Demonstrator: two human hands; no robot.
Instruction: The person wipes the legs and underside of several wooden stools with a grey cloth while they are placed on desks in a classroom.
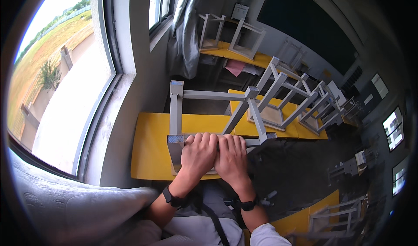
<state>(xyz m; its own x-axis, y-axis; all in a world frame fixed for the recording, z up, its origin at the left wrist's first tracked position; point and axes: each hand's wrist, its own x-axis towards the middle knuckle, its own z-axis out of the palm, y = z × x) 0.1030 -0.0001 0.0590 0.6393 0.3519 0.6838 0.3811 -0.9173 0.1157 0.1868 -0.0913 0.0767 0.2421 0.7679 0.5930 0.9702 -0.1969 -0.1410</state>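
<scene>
Straight ahead of me an upturned stool point(214, 95) with a grey metal frame rests on a yellow-topped desk point(152, 141), its legs pointing up. Both hands grip the frame's near crossbar, side by side and touching. My left hand point(200, 154) is wrapped over the bar close to the near left leg, with the fingers curled away from me. Just to its right, my right hand point(232, 157) holds the same bar. A black band sits on each wrist. Most of the stool's seat is hidden behind the hands and the frame.
A window point(94, 115) and its sill lie on my left, with a pale curtain point(81, 210) below. Another upturned stool point(267, 112) stands on the adjoining desk to the right. Farther off are more desks with stools and a dark chalkboard point(310, 24). Bottles point(269, 197) lie on the floor.
</scene>
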